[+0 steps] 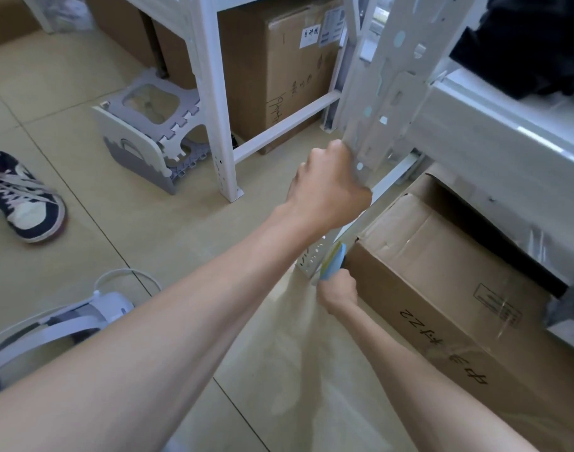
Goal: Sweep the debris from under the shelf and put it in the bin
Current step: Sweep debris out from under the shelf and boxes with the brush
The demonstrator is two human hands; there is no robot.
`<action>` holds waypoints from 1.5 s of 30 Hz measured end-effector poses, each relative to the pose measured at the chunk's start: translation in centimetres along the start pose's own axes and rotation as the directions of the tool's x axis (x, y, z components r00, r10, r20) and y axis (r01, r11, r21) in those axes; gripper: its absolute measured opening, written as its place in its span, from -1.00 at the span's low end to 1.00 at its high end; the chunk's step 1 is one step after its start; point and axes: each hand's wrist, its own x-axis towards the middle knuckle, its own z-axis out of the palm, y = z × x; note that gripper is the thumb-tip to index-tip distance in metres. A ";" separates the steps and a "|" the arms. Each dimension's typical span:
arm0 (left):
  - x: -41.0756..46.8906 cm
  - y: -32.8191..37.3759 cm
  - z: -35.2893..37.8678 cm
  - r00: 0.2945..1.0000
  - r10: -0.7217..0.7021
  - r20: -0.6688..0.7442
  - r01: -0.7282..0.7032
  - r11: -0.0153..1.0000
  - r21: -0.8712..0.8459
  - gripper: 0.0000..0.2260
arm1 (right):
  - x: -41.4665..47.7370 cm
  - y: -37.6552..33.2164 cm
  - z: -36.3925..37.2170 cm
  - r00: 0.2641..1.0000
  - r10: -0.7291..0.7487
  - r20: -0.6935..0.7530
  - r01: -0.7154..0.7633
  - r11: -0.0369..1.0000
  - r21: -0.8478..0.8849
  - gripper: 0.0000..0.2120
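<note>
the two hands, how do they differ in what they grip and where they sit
The left hand is higher, wrapped around the white shelf upright. The right hand is lower, near the floor, closed on a blue-handled tool beside the cardboard box. Both are closed fists on bare arms.

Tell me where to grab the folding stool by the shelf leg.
Take the stool by the slot handle in its near side panel, reaching from the open floor on the left; the shelf leg blocks its right side.
</note>
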 end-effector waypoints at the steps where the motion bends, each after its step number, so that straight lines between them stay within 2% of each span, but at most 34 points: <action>1: -0.1 0.1 0.0 1.000 -0.008 0.007 0.008 1.000 -0.002 -0.71 | -0.5 0.6 0.0 1.000 -0.007 0.022 0.007 1.000 -0.008 -0.80; 5: -0.2 0.3 -0.1 0.999 -0.021 0.027 0.021 1.000 -0.006 -0.67 | -3.0 3.8 0.4 0.994 -0.042 0.105 0.043 0.999 -0.008 -0.87; 10: -0.1 0.3 -0.2 0.998 -0.042 0.042 0.042 0.999 -0.015 -0.66 | -5.6 4.7 -0.6 0.989 -0.073 0.129 0.077 0.997 -0.021 -0.71; 15: -0.3 0.4 -0.2 0.998 -0.049 0.035 0.049 0.999 -0.005 -0.65 | -6.7 2.1 -2.7 0.993 -0.115 0.034 0.114 0.993 0.014 -0.71; 18: -0.4 0.4 -0.3 0.997 -0.055 0.046 0.056 0.998 -0.021 -0.66 | -5.9 0.3 -2.8 0.991 -0.128 -0.040 0.128 0.992 0.000 -0.81; 21: -0.5 0.4 -0.5 0.997 -0.057 0.054 0.058 0.998 -0.030 -0.65 | -3.9 -1.1 -1.9 0.984 -0.135 -0.116 0.131 0.990 -0.043 -0.76; 30: -0.2 0.0 -0.4 0.997 -0.023 0.070 0.027 0.998 -0.060 -0.60 | 1.1 -2.1 0.8 0.989 -0.090 -0.120 0.074 0.988 -0.135 -0.68; 34: 0.0 -0.1 -0.1 0.998 -0.010 0.059 0.014 0.998 -0.064 -0.59 | 2.5 -1.9 1.6 0.984 -0.103 -0.147 0.076 0.980 -0.183 -0.72; 41: 0.0 -0.3 -0.3 0.998 0.021 0.064 -0.018 0.999 -0.046 -0.60 | 1.0 -0.5 3.2 0.995 -0.030 -0.098 0.020 0.995 -0.103 -0.68; 45: -0.1 -0.1 -0.6 0.997 0.007 0.080 -0.004 0.999 -0.039 -0.62 | -1.5 1.4 3.7 0.999 -0.031 -0.022 0.029 0.996 -0.079 -0.71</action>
